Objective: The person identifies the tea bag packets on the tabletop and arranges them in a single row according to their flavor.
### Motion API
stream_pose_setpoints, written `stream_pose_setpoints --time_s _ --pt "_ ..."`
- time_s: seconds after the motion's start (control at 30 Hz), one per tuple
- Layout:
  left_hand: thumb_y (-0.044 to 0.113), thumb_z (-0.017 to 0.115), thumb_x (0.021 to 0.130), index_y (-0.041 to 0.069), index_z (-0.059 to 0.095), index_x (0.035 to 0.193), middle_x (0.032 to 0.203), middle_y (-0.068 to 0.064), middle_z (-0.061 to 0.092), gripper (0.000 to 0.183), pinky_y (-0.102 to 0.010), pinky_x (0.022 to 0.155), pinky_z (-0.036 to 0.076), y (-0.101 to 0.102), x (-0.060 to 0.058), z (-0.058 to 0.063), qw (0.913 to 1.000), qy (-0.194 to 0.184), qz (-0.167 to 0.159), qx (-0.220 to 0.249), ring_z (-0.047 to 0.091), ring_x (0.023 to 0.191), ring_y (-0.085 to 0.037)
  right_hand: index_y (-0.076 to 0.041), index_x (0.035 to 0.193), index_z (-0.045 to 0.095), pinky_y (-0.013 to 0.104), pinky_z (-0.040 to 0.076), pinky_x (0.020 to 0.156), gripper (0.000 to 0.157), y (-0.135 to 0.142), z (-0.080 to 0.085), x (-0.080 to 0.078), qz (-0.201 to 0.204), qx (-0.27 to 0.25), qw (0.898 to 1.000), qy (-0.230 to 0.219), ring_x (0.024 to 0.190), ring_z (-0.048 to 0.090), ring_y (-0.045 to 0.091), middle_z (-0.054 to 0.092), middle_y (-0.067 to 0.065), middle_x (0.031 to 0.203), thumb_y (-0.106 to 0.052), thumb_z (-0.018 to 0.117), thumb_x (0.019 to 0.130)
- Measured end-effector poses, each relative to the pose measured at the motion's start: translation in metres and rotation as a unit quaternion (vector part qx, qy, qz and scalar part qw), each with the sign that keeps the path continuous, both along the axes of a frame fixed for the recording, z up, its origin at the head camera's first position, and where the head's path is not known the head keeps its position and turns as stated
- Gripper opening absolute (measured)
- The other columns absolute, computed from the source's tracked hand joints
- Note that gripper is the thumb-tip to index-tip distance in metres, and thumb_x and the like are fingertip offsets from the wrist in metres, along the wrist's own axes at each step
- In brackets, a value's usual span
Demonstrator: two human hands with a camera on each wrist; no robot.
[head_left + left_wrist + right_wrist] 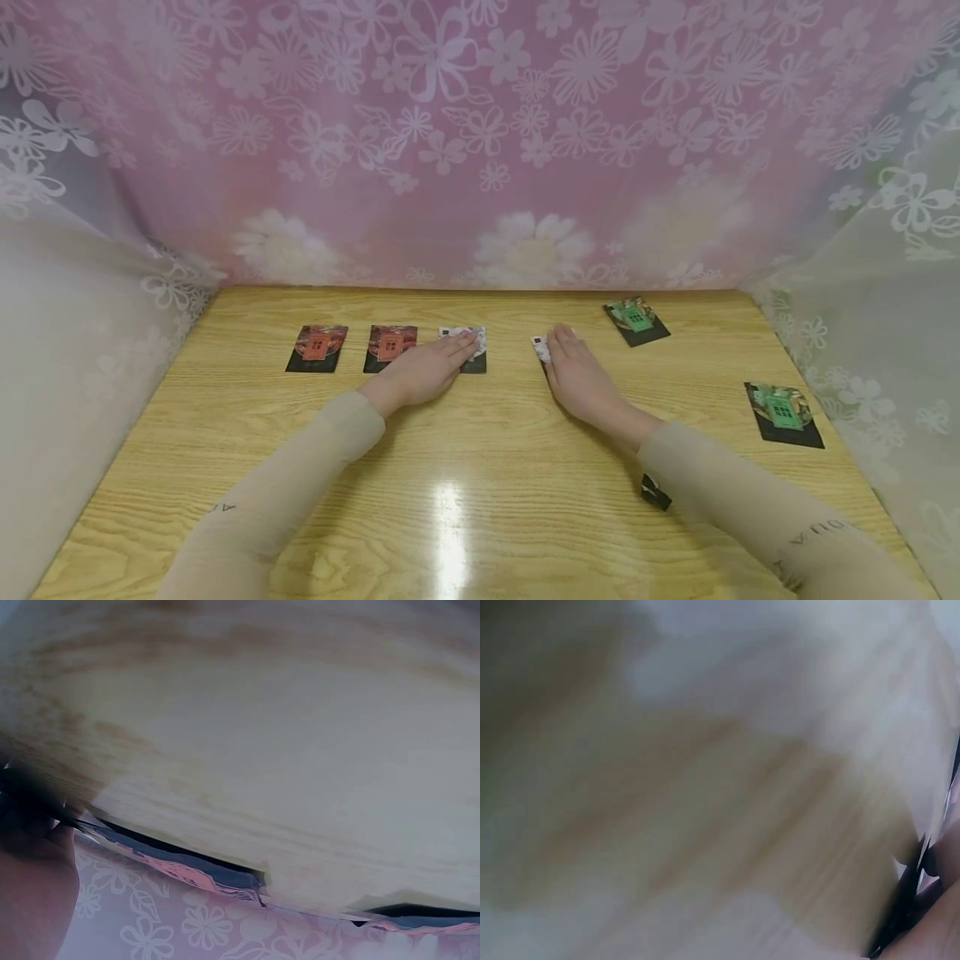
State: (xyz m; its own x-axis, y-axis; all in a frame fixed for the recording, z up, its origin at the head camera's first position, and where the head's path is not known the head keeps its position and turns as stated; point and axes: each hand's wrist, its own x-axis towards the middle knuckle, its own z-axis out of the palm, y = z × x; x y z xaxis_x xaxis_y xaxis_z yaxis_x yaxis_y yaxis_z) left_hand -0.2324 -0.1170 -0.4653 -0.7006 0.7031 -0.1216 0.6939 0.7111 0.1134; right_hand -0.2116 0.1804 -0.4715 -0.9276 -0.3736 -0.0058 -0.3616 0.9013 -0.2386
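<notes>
My left hand [422, 372] rests with extended fingers across a packet with a white and black front [477, 363], part of which it hides. To its right, my right hand [583, 382] lies with straight fingers over a similar white and black packet [541, 348], tilted and mostly covered. Just left of my left hand are two red and black packets [391, 347], side by side. In the left wrist view, red-fronted packets [187, 870] show edge-on beside the hand [37, 900]. A dark packet edge [898, 911] shows by the hand [934, 926] in the right wrist view.
Two green and black packets lie at the right, one farther back [637, 322] and one near the table's right edge [784, 415]. Another dark packet [656, 493] is partly hidden under my right sleeve [735, 492]. Flowered curtains [480, 150] border the wooden table [360, 517].
</notes>
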Motion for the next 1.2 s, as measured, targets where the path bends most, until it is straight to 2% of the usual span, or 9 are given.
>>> stream_pose_setpoints --time_s 0.27,0.43,0.57,0.77,0.97,1.1,1.2 --pt "0.023 0.038 0.117 0.012 0.021 0.171 0.179 -0.007 0.015 0.058 -0.043 0.137 0.024 0.001 0.0 -0.001 0.9999 -0.012 0.005 -0.003 0.021 0.166 -0.026 0.014 0.161 0.028 0.061 0.02 0.134 0.062 -0.011 0.001 -0.009 -0.009 -0.029 0.999 -0.013 0.163 0.019 0.046 0.023 0.033 0.171 -0.017 0.049 0.112" --pt "0.023 0.038 0.117 0.013 0.02 0.171 0.18 -0.007 0.014 0.058 -0.044 0.137 0.024 0.0 0.0 -0.004 1.0 -0.009 0.004 0.001 0.02 0.166 -0.026 0.011 0.163 0.027 0.06 0.017 0.135 0.067 -0.002 0.003 -0.008 0.001 -0.065 0.998 -0.003 0.164 0.017 0.044 0.02 0.03 0.173 -0.021 0.053 0.111" --pt "0.025 0.036 0.117 0.015 0.017 0.172 0.18 -0.004 0.012 0.058 -0.042 0.137 0.021 0.0 0.0 -0.003 0.9999 -0.011 0.008 -0.008 0.017 0.167 -0.024 0.01 0.163 0.031 0.059 0.02 0.135 0.063 0.017 0.003 -0.012 0.041 -0.07 0.996 0.025 0.163 0.022 0.044 0.024 0.028 0.173 -0.017 0.053 0.11" --pt "0.024 0.035 0.117 0.015 0.018 0.172 0.18 -0.004 0.011 0.058 -0.042 0.137 0.021 -0.001 -0.001 -0.002 0.9998 -0.011 0.01 -0.01 0.018 0.166 -0.024 0.009 0.161 0.035 0.061 0.026 0.133 0.06 0.045 0.004 -0.021 0.121 -0.036 0.99 0.056 0.161 0.027 0.044 0.028 0.028 0.172 -0.009 0.056 0.108" --pt "0.024 0.036 0.117 0.014 0.02 0.171 0.18 -0.006 0.013 0.057 -0.042 0.137 0.022 -0.001 -0.003 -0.005 1.0 0.001 0.001 -0.007 0.019 0.166 -0.025 0.003 0.163 0.037 0.06 0.031 0.131 0.061 0.054 -0.001 -0.028 0.183 -0.009 0.981 0.069 0.159 0.032 0.043 0.032 0.024 0.171 -0.009 0.057 0.107" --pt "0.023 0.037 0.117 0.013 0.021 0.171 0.18 -0.007 0.014 0.058 -0.043 0.137 0.023 -0.002 -0.003 -0.005 1.0 -0.002 -0.001 -0.002 0.02 0.166 -0.026 0.0 0.166 0.033 0.059 0.03 0.131 0.062 0.05 -0.003 -0.03 0.208 0.008 0.976 0.057 0.16 0.031 0.041 0.031 0.023 0.173 -0.012 0.054 0.109" --pt "0.024 0.038 0.117 0.013 0.021 0.171 0.18 -0.007 0.014 0.058 -0.043 0.137 0.023 -0.002 -0.002 -0.005 1.0 -0.001 -0.002 -0.005 0.02 0.166 -0.026 -0.002 0.167 0.03 0.059 0.027 0.133 0.062 0.045 -0.003 -0.03 0.207 0.004 0.978 0.033 0.162 0.027 0.04 0.027 0.021 0.174 -0.013 0.052 0.11"
